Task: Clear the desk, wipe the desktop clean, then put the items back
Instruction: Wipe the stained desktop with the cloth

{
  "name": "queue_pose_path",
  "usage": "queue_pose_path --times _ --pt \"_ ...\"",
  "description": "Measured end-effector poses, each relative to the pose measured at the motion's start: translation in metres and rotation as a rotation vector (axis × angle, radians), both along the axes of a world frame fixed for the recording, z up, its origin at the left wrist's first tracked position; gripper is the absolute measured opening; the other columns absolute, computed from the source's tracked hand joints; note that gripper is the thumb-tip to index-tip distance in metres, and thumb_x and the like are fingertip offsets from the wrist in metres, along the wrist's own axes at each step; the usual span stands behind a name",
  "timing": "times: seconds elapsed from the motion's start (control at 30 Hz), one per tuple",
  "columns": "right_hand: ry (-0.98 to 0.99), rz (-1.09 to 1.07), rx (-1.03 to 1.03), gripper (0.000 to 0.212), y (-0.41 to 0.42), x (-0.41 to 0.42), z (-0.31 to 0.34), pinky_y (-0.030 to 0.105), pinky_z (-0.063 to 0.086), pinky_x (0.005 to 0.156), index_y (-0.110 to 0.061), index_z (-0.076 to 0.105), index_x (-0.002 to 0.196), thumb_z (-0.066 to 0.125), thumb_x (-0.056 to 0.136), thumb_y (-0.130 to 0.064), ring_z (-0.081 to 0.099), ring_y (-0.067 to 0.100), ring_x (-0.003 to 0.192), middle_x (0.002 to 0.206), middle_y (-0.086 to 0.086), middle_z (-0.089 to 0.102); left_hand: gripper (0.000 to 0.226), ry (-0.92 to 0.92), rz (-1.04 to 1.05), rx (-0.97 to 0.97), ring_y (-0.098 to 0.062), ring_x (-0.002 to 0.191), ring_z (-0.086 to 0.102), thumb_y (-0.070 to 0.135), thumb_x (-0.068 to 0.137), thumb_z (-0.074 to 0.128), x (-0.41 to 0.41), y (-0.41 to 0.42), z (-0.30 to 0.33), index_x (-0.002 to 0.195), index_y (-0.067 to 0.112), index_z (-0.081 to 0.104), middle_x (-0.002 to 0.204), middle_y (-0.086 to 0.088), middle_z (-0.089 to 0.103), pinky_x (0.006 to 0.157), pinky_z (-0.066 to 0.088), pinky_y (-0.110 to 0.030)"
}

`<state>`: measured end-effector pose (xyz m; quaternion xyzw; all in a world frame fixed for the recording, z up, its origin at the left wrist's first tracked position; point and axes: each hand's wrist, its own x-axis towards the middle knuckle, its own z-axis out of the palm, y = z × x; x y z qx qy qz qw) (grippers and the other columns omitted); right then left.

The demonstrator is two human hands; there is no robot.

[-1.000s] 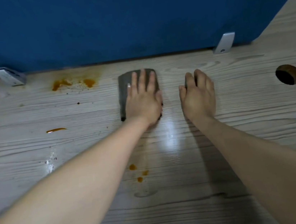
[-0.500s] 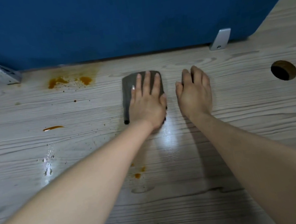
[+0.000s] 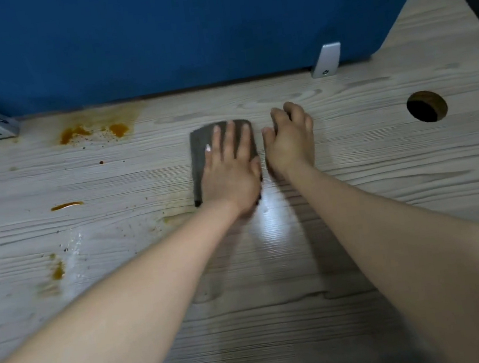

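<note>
Lying under left hand (image 3: pixel 231 173), grey cloth (image 3: pixel 198 156)

Lighting, as I read it on my feed: moderate, even, slightly cool, from overhead. Glare: one bright white patch on the desk (image 3: pixel 384 180) just below the left hand (image 3: pixel 229 172), a smaller wet sheen toward the left edge. Shadows: soft, dark bands under both forearms; a thin shadow line beneath the blue panel (image 3: pixel 182 30). Sharpness: I find the centre fair, wood grain readable; the cloth (image 3: pixel 199 150) and fingertips look slightly smeared. Distortion: wide-angle bowing, desk edge and panel curving toward the corners. Forearms at the bottom are soft and oversized. Top right corner falls dark.
</note>
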<state>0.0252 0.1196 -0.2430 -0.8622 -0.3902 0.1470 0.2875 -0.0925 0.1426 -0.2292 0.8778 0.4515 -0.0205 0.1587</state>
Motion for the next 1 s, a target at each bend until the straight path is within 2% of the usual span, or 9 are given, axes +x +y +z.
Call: queue_pose_path --times 0.07,0.17,0.3,0.4,0.47,0.57,0.67,0.83,1.0 --pt "0.146 -0.042 0.093 0.035 -0.003 0.009 0.01 0.02 0.025 0.105 -0.007 0.053 0.13 0.043 0.096 -0.009 0.032 0.024 0.129 0.141 0.008 0.04 0.059 -0.019 -0.136 -0.013 -0.018 0.144 -0.019 0.038 0.101 0.025 0.002 -0.023 -0.001 0.151 0.027 -0.005 0.159 0.003 -0.014 0.116 -0.007 -0.035" --pt "0.126 -0.1 0.135 0.039 -0.015 0.019 0.019 0.008 0.024 0.091 -0.006 0.059 0.123 0.039 0.091 0.005 0.039 0.021 0.121 0.13 0.007 0.049 0.057 -0.003 -0.255 -0.036 -0.014 0.144 -0.018 0.043 0.101 0.022 -0.007 -0.003 -0.002 0.151 0.032 -0.004 0.159 0.008 -0.012 0.117 -0.004 -0.033" --pt "0.041 -0.172 0.079 0.039 -0.036 0.031 0.021 0.022 0.033 0.098 -0.01 0.061 0.118 0.042 0.087 0.007 0.039 0.022 0.116 0.124 0.007 0.049 0.057 0.014 0.053 -0.025 -0.017 0.145 -0.015 0.041 0.102 0.021 -0.01 0.029 -0.003 0.152 0.028 -0.001 0.159 0.004 -0.01 0.117 -0.005 -0.035" --pt "0.016 -0.171 0.017 0.039 -0.054 0.031 0.016 0.025 0.035 0.095 -0.011 0.061 0.111 0.043 0.083 0.01 0.038 0.024 0.112 0.119 0.009 0.047 0.057 0.018 0.198 0.006 -0.022 0.145 -0.015 0.037 0.102 0.022 0.006 0.012 -0.003 0.152 0.023 -0.001 0.16 -0.001 -0.01 0.117 -0.007 -0.038" --pt "0.006 -0.154 -0.02 0.039 -0.06 0.028 0.015 0.027 0.034 0.095 -0.011 0.061 0.112 0.044 0.083 0.009 0.038 0.025 0.113 0.12 0.009 0.046 0.058 -0.01 0.161 0.007 -0.023 0.145 -0.016 0.037 0.102 0.022 0.018 -0.014 -0.002 0.152 0.022 -0.002 0.159 -0.002 -0.011 0.117 -0.007 -0.038" --pt "0.002 -0.148 -0.054 0.036 -0.061 0.026 0.017 0.03 0.033 0.097 -0.013 0.06 0.114 0.044 0.086 0.003 0.038 0.027 0.116 0.123 0.01 0.045 0.058 -0.061 -0.081 0.007 -0.019 0.145 -0.015 0.038 0.101 0.026 0.026 -0.056 -0.003 0.152 0.027 -0.001 0.159 0.002 -0.009 0.116 -0.006 -0.036" --pt "0.025 -0.137 -0.066 0.037 -0.059 0.027 0.02 0.032 0.034 0.099 -0.012 0.059 0.115 0.042 0.086 0.004 0.037 0.027 0.116 0.123 0.01 0.044 0.057 -0.037 -0.262 0.007 -0.015 0.145 -0.013 0.043 0.101 0.024 0.015 -0.035 -0.004 0.151 0.033 -0.001 0.159 0.008 -0.007 0.119 -0.001 -0.034" --pt "0.036 -0.097 -0.084 0.042 -0.059 0.023 0.023 0.031 0.035 0.098 -0.011 0.057 0.117 0.044 0.083 0.009 0.036 0.024 0.115 0.122 0.008 0.043 0.056 0.047 0.12 -0.042 -0.016 0.145 -0.015 0.041 0.101 0.021 -0.008 0.02 -0.001 0.152 0.03 -0.002 0.159 0.006 -0.01 0.117 -0.002 -0.035" --pt "0.041 -0.035 -0.09 0.042 -0.049 0.005 0.022 0.031 0.037 0.098 -0.01 0.057 0.114 0.043 0.081 0.012 0.037 0.023 0.114 0.121 0.008 0.043 0.058 0.033 0.033 -0.027 -0.019 0.144 -0.018 0.036 0.102 0.022 -0.009 -0.017 -0.001 0.151 0.027 -0.006 0.158 0.003 -0.015 0.116 -0.007 -0.036"
